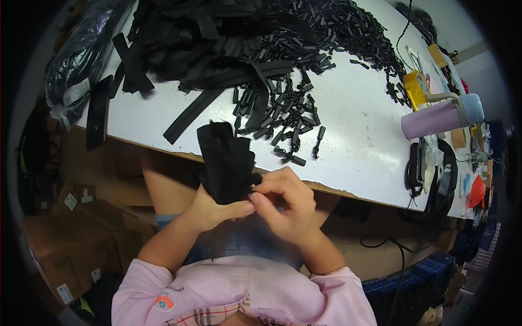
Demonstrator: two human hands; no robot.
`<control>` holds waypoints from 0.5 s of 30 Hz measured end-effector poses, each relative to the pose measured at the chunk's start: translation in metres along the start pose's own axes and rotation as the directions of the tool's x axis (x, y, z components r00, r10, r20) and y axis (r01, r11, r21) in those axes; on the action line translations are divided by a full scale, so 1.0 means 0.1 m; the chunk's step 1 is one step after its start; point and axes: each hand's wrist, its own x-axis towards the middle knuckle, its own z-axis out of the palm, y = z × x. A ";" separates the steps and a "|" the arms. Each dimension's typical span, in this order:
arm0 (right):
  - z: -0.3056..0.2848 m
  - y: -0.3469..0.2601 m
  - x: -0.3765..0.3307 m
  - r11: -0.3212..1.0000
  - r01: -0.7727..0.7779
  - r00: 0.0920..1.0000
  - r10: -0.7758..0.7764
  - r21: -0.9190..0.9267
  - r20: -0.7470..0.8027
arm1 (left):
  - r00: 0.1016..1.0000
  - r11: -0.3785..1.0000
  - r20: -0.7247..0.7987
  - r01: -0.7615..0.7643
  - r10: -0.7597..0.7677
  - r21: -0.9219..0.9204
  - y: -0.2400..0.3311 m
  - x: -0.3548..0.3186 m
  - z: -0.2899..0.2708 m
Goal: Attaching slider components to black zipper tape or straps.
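Observation:
Above my lap, just off the table's front edge, my left hand (211, 211) is closed round a bundle of black zipper strips (224, 163) that fans upward. My right hand (289, 205) pinches at the bundle's lower right edge with thumb and forefinger. What lies between those fingertips is small and dark, and I cannot make it out. Loose black zipper pulls (293, 120) are scattered on the table beyond my hands. A heap of black zipper strips (196, 51) covers the far left, with one strip (191, 115) reaching toward me.
A large pile of zipper pulls (348, 27) spreads across the back of the white table (356, 127). At the right lie a lilac tumbler (429, 120), a yellow package (415, 88) and a black pouch (443, 176). Cardboard boxes (76, 252) stand below left; a cable (401, 261) hangs at right.

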 end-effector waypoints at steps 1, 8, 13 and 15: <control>-0.02 0.00 -0.03 0.966 -0.166 0.986 0.161 0.199 0.040 | 1.000 1.000 -0.001 0.001 -0.001 -0.001 -0.01 0.00 0.00; 0.02 0.04 -0.12 0.923 -0.223 0.974 0.220 0.315 0.043 | 0.980 0.966 -0.003 -0.198 0.201 0.165 -0.12 0.00 -0.02; 0.00 0.00 -0.16 0.443 -0.563 0.791 0.534 0.698 0.299 | 0.611 0.410 0.263 -0.733 0.746 0.543 -0.23 0.06 -0.05; -0.01 -0.01 -0.12 0.504 -0.571 0.797 0.530 0.648 0.291 | 0.902 0.750 0.031 -0.376 0.430 0.544 -0.23 -0.06 0.01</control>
